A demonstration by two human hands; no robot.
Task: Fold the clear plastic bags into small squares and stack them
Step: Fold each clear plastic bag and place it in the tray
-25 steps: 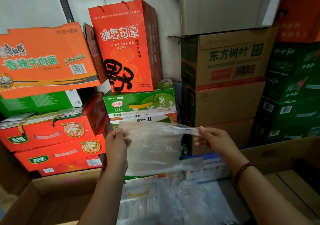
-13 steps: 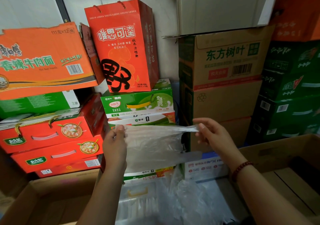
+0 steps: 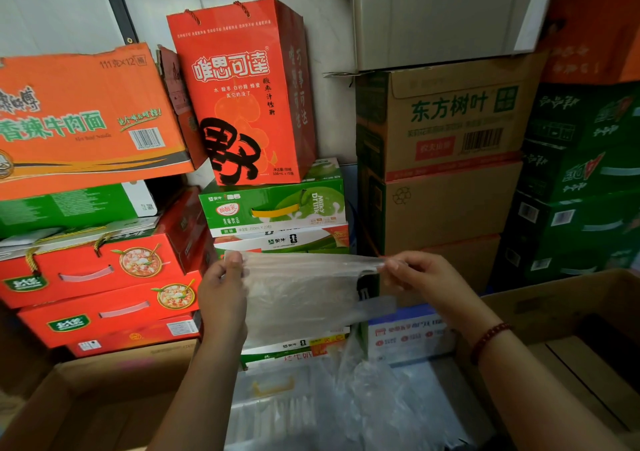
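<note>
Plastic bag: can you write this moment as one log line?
clear plastic bag | held up | left hand, right hand pinching top edge

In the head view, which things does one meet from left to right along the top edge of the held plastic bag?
Red gift boxes → left hand → clear plastic bag → right hand → green cartons.

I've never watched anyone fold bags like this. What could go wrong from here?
The clear bag hangs in mid-air, pinched only at its top corners by the left hand and right hand, so it could slip or fold crooked. Dropped, it might get lost among the loose plastic below.
</note>
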